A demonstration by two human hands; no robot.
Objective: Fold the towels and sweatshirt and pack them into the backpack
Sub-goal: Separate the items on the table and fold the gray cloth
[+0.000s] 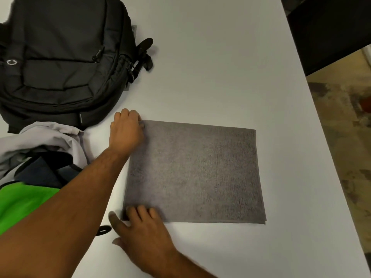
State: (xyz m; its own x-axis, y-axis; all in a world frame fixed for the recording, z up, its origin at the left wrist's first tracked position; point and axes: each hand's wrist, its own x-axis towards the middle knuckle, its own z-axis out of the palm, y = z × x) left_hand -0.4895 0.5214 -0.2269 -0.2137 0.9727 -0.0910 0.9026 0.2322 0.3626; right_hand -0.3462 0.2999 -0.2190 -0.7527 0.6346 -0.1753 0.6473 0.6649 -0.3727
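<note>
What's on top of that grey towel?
Two hands: the left hand grips the grey towel's far left corner, the right hand's fingers rest on its near left corner. Anything beneath the towel is covered.

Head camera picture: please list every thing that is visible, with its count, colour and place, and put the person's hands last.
backpack: one, black, far left of the table, zips appear closed
grey towel: one, grey, flat rectangle at the table centre, looks folded
light grey garment: one, pale grey, crumpled at the left edge, just in front of the backpack
dark cloth: one, dark navy or black, under the light grey garment
green cloth: one, bright green, left edge, partly behind the forearm
small black loop: one, black, on the table near the right hand
table: one, white
left hand: fingers curled at the towel's far left corner
right hand: fingers on the towel's near left corner
</note>
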